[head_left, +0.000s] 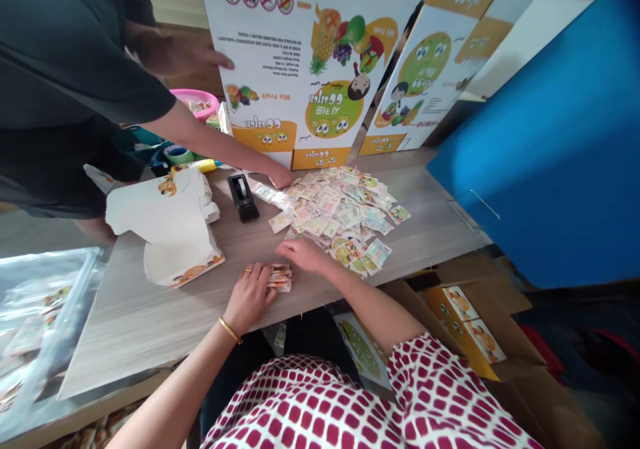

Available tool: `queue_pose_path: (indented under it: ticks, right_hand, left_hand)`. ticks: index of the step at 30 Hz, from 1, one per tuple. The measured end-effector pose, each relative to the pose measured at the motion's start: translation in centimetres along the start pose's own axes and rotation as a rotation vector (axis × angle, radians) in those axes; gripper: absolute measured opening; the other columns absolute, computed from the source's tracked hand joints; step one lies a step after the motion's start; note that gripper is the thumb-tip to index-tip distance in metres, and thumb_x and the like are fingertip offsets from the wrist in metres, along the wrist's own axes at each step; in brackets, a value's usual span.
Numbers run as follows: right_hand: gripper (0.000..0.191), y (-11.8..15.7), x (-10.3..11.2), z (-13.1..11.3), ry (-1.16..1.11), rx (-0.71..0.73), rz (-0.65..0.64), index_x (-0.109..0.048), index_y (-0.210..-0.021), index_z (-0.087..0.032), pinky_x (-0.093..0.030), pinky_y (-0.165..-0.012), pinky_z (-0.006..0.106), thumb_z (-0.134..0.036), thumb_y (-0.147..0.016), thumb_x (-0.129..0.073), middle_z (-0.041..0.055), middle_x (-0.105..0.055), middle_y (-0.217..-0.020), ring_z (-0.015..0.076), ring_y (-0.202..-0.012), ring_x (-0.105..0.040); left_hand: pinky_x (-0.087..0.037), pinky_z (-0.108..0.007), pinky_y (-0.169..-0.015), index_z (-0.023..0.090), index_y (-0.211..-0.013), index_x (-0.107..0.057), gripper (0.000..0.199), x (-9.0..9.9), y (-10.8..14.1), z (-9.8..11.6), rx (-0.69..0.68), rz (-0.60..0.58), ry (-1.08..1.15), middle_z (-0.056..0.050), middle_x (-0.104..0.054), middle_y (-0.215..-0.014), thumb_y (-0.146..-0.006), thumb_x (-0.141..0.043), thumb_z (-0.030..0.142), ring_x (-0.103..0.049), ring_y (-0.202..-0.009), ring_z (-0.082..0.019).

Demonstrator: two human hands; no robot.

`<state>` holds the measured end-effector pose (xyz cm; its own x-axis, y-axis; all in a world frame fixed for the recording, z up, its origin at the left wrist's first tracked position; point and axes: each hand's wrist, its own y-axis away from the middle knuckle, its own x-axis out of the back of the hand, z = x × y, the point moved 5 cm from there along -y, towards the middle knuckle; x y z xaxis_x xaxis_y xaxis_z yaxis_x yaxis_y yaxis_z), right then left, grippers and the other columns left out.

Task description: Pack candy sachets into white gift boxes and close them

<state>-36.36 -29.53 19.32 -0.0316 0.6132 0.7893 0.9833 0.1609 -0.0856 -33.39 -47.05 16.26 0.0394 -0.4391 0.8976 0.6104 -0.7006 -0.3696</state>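
Observation:
My left hand [253,292] rests on the tabletop near its front edge, fingers curled over a small stack of candy packets [281,278]. The packets lie layered, their printed ends showing past my fingertips. My right hand [304,255] hovers just beyond the stack, its fingers drawn together in a pinch; whether anything is between them I cannot make out. Beside it spreads a large loose pile of small printed packets [335,209], pale with green and orange pictures.
Another person's hand [281,176] touches the pile's far left edge. A black tape dispenser [243,197] and flat white cartons [165,215] lie left. Tall printed boxes [280,55] stand behind the pile. A blue panel [560,149] is at right, a clear plastic bin [90,269] at left.

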Motion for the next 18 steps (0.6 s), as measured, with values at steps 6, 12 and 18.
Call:
queue_pose_path:
  ticks: [6, 12, 18]
  right_hand:
    - [0.046, -6.4, 2.3, 3.3, 0.504, 0.026, 0.027, -0.062, -0.138, -0.017, -0.026, -0.121, 0.054, -0.006, -0.094, -0.055, 0.0163, -0.056, -0.151, 0.0322, -0.149, -0.038]
    - [0.03, -6.0, 1.2, 1.0, 0.567, 0.131, 0.101, -0.073, -0.114, -0.012, -0.04, -0.109, 0.049, -0.015, -0.103, -0.044, 0.0176, -0.072, -0.114, 0.0311, -0.12, -0.058]
    - [0.024, -1.0, -2.8, -1.6, 0.254, 0.198, -0.268, -0.077, -0.101, -0.022, -0.048, -0.081, 0.028, -0.028, -0.104, -0.053, 0.0036, -0.077, -0.098, 0.0175, -0.086, -0.067]
  left_hand:
    - [-0.053, -0.046, -0.09, 0.015, -0.136, -0.047, 0.051, -0.1, -0.6, -0.4, 0.052, 0.037, -0.04, -0.015, -0.069, -0.109, -0.086, -0.056, 0.019, -0.067, -0.101, -0.032]
    - [-0.048, -0.056, -0.102, 0.017, -0.114, -0.06, 0.028, 0.4, -0.4, 0.7, 0.056, 0.045, -0.125, -0.021, -0.063, -0.13, -0.087, -0.061, 0.018, -0.06, -0.12, -0.038]
    - [-0.032, -0.067, -0.118, 0.018, -0.12, -0.06, 0.033, 0.9, -0.4, 0.9, -0.004, 0.037, -0.149, -0.022, -0.054, -0.145, -0.087, -0.062, 0.019, -0.044, -0.142, -0.042]
